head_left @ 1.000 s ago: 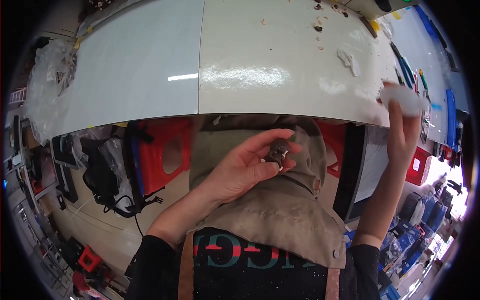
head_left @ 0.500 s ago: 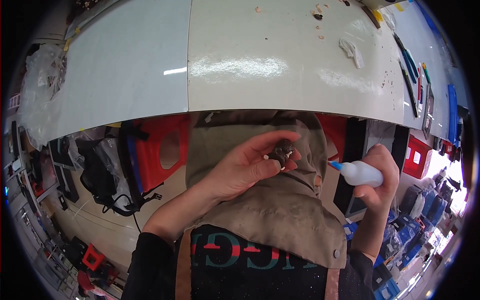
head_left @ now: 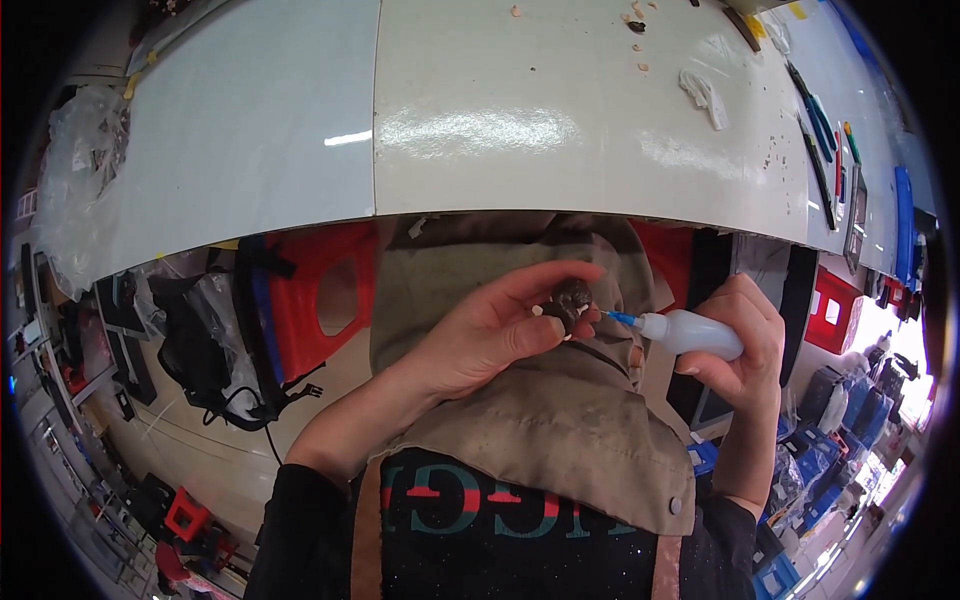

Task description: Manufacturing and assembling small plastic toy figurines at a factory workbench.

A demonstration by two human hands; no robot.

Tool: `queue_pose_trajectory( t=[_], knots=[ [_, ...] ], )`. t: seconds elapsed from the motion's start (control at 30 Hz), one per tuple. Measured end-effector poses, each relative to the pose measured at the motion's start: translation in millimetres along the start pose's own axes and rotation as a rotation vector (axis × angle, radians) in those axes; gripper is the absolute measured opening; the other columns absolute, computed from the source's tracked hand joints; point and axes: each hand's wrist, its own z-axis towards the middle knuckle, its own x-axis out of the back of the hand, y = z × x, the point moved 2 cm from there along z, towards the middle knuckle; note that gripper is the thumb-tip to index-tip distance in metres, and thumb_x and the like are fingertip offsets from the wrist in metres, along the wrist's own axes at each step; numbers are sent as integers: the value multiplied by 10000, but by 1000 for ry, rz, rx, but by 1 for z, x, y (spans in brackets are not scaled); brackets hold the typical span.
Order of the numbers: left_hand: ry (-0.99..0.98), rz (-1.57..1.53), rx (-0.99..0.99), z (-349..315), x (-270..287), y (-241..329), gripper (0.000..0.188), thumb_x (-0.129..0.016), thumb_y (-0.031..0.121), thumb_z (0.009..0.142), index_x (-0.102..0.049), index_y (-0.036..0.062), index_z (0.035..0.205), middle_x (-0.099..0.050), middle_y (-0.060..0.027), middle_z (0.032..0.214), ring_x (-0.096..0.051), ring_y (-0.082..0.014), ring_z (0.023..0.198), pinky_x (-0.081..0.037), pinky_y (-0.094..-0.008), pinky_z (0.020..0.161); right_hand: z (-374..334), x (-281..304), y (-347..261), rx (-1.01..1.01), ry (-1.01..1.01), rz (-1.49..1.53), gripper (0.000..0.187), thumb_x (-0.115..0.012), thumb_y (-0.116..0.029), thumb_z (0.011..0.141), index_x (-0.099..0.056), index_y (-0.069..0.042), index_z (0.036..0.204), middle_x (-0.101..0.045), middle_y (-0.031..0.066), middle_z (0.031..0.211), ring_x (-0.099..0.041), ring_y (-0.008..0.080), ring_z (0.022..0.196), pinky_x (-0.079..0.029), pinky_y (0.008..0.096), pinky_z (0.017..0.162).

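Above my lap, my left hand (head_left: 500,325) is closed around a small dark brown figurine (head_left: 568,305) with a few pale bits on it. Thumb and fingers cover part of the figurine, so its exact kind does not show. In my right hand (head_left: 745,335) is a translucent white squeeze bottle (head_left: 698,335), lying sideways. Its thin blue nozzle (head_left: 622,319) points left, and the tip is right beside the figurine and the left fingertips. Whether the tip touches the figurine I cannot tell.
A pale worktable (head_left: 480,180) edges my lap. On it lie a crumpled white tissue (head_left: 704,97), small shavings and, at right, pliers (head_left: 817,115) among other tools. A clear plastic bag (head_left: 80,190) hangs at left. Below the table stand red stools (head_left: 318,285) and a black bag (head_left: 195,345).
My right hand has brought the squeeze bottle leftward, its nozzle now close to the figurine. The left hand with the figurine has hardly moved.
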Motion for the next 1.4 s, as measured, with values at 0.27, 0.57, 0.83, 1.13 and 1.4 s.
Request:
queue_pose_trajectory(
  t=[0.27, 0.57, 0.83, 1.13, 1.4],
  knots=[
    [-13, 18, 10, -1, 2, -1, 690, -640, 394, 818, -361, 27, 1331, -518, -81, 1116, -505, -170, 1057, -387, -329, 970, 2, 1, -2, 3, -21, -42, 462, -761, -461, 558, -598, -64, 731, -547, 42, 668, -501, 217, 595, -387, 307, 530],
    [-50, 37, 42, 2, 1, -1, 723, -605, 436, 825, -342, 5, 1342, -536, -79, 1102, -504, -148, 1058, -380, -313, 973, 15, 14, -22, 139, -57, -259, 468, -743, -456, 511, -592, -61, 710, -473, 24, 617, -449, 200, 552, -334, 312, 515],
    [-62, 16, 81, 3, 0, -2, 737, -600, 455, 821, -343, -1, 1340, -545, -78, 1086, -515, -139, 1039, -378, -300, 976, 20, 20, -30, 193, -84, -301, 460, -723, -443, 518, -586, -50, 715, -447, 20, 604, -432, 189, 536, -313, 313, 513],
    [-69, -14, 84, 3, 2, -2, 745, -608, 457, 816, -343, -2, 1339, -540, -86, 1088, -513, -147, 1041, -383, -306, 969, 16, 15, -23, 161, -60, -271, 484, -733, -464, 517, -591, -48, 719, -471, 27, 613, -443, 194, 543, -330, 312, 511],
    [-42, -22, -5, 3, 3, -5, 618, -663, 317, 818, -393, 43, 1301, -514, -101, 1140, -514, -185, 1045, -399, -321, 951, -4, 6, -14, -11, 82, -96, 511, -766, -487, 529, -593, -44, 715, -522, 47, 633, -474, 213, 552, -359, 307, 502]
  ],
)
